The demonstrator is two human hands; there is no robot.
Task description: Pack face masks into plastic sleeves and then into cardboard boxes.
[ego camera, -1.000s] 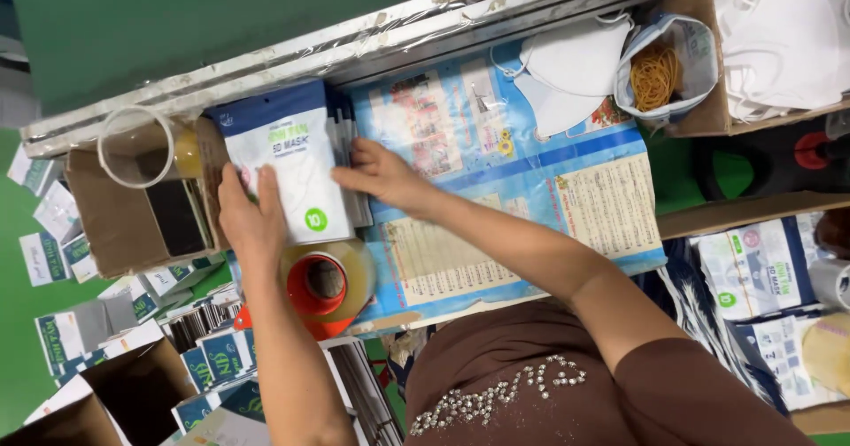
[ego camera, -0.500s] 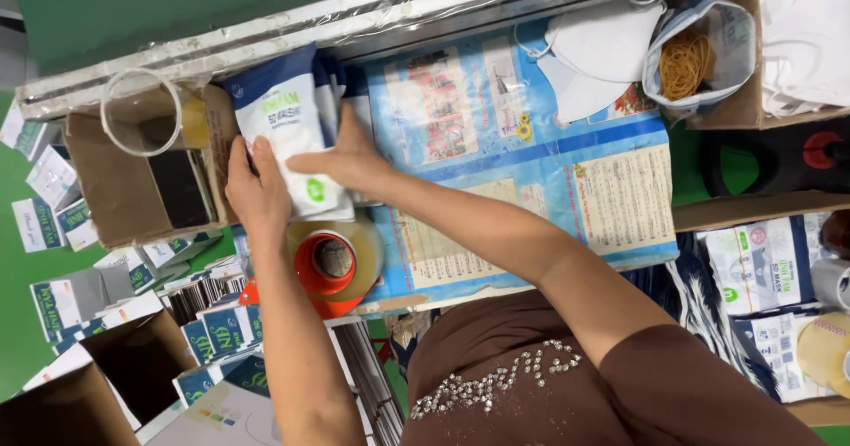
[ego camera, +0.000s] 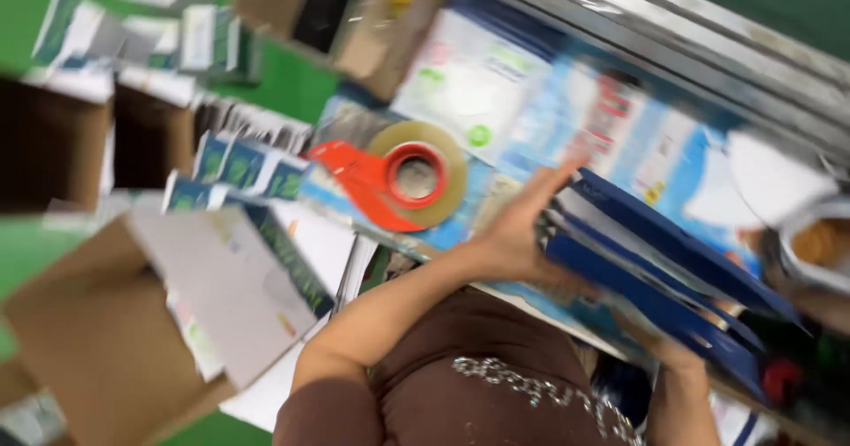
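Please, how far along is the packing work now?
Done: a stack of flat blue packets is gathered. In hand: the left hand presses against its end, and the right hand supports it from below. Left: the open brown cardboard box is not sealed, and the red tape dispenser lies untouched on the table.

A single head-worn camera looks steeply down and close over the person's brown-shirted chest at the poster-covered worktop [ego camera: 620, 136]. The view is tilted and motion-blurred; the worktop's metal far edge [ego camera: 673, 39] runs diagonally across the upper right, open cardboard boxes [ego camera: 97, 340] at left.
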